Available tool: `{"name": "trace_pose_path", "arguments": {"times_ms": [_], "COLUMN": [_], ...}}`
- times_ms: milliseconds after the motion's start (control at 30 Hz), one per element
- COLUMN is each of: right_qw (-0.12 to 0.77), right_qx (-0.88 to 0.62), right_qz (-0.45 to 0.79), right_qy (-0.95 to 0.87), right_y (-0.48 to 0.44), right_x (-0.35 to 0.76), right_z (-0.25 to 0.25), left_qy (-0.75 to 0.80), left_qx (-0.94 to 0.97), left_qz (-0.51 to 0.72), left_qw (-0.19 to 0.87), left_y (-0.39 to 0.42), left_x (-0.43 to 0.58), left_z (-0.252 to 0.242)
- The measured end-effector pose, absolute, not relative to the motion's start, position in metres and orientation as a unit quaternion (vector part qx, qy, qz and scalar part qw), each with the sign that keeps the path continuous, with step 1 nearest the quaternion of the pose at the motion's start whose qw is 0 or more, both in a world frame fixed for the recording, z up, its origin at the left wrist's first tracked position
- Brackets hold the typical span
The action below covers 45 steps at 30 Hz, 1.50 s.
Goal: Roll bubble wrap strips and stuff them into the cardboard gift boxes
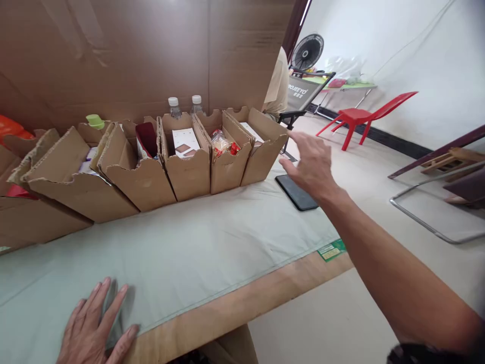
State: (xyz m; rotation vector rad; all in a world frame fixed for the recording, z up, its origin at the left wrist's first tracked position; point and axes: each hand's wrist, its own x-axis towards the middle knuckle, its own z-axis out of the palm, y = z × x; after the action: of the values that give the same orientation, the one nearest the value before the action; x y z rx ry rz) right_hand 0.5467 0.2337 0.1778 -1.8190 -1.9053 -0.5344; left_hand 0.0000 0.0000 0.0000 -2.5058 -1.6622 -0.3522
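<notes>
My left hand [91, 326] lies flat on the pale green cloth [182, 242], fingers spread and nothing in it. Over at the right end of the row of boxes, my right hand [312, 162] hovers with thumb and fingers apart, holding nothing I can see. Its fingertips are by the rim of the rightmost cardboard box [265, 156]; whether they touch it I cannot tell. Inside that box stands a white carton [252, 132]. Below the hand, a black flat device like a phone [295, 192] rests on the cloth, partly covered by the hand.
Several cardboard boxes line the table, one with a white box [185, 141], another with red-and-gold wrapped packets [223, 144]. Behind them are two capped bottles [174, 107] and a tall cardboard panel [151, 55]. A red chair [356, 116] and a fan [307, 52] stand beyond; a person sits behind the panel.
</notes>
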Motion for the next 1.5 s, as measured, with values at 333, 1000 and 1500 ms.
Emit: {"name": "trace_pose_path", "arguments": {"times_ms": [333,1000,1500], "right_qw": [0.119,0.285,0.503], "right_qx": [-0.592,-0.402,-0.619], "right_qz": [-0.166,0.195,0.374], "right_qy": [-0.78,-0.848,-0.472], "right_y": [0.245,0.113,0.116], "right_x": [0.527,0.321,0.472], "right_z": [0.213,0.309,0.118], "left_qy": [-0.557,-0.576,-0.488], "left_qx": [-0.806,-0.748,-0.696], "left_qz": [-0.195,-0.319,-0.385], "left_qw": [0.043,-0.081,-0.359], "left_y": [-0.003,-0.013,0.023], "left_x": [0.018,0.07,0.18], "left_z": [0.012,0.049,0.078]}}
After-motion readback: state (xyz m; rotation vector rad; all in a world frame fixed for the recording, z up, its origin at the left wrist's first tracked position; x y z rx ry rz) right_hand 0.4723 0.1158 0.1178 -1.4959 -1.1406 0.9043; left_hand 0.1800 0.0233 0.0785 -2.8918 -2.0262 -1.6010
